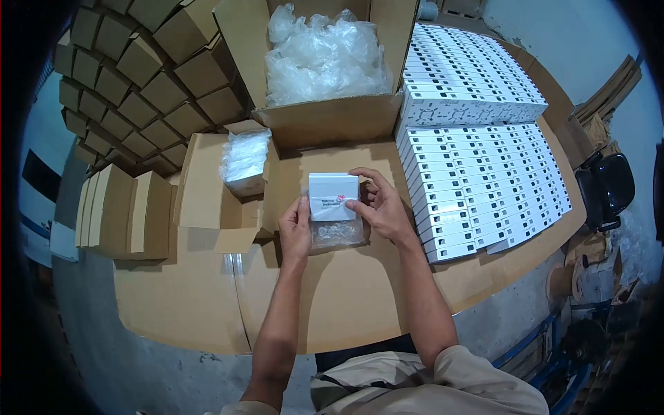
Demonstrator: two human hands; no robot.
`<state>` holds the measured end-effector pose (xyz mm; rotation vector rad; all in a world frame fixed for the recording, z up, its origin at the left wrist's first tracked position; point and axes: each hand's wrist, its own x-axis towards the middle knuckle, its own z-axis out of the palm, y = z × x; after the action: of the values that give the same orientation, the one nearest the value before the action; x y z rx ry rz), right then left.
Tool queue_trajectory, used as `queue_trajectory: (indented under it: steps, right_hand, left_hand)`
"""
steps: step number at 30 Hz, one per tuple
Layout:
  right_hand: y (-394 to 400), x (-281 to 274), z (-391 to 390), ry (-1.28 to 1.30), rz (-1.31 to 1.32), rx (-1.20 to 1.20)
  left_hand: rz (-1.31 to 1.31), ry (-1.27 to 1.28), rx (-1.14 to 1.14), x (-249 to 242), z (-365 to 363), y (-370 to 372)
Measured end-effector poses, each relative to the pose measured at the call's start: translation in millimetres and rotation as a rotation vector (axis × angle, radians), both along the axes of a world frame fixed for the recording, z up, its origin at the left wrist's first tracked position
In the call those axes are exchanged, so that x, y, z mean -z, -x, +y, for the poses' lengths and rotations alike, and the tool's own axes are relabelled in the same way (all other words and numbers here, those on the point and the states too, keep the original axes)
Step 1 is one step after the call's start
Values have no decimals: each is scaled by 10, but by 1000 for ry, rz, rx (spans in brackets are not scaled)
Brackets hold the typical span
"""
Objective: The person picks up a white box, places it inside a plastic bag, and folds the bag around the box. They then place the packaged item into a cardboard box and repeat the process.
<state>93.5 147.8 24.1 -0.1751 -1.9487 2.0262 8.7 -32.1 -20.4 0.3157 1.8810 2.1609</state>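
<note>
Between my hands is a small white box (pixel 330 185) with a printed logo, at the middle of the cardboard-covered table. A clear plastic bag (pixel 337 235) extends below the box toward me. My left hand (pixel 296 225) grips the left edge of the box and bag, thumb along the side. My right hand (pixel 382 207) holds the right side, its thumb on the front near the logo and its index finger at the top right corner. To the left stands an open carton (pixel 200 187) partly filled with plastic-wrapped white packs (pixel 245 158).
A big carton (pixel 332 121) of clear plastic bags (pixel 325 59) stands at the back. Rows of white boxes (pixel 484 187) are stacked on the right. Brown cartons (pixel 138 90) pile up at back left, with several folded cartons (pixel 111 207) nearer. A black chair (pixel 609 183) stands beyond the table's right edge.
</note>
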Motion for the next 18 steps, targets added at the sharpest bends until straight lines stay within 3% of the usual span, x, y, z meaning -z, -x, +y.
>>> queue_trajectory:
  steps: [5,18]
  right_hand:
    - [14,78,22,-89,62,43]
    - [12,148,50,-163,143,83]
  left_hand:
    - [46,105,-7,-99,-13,-22]
    - [90,52,2,-109,16,-42]
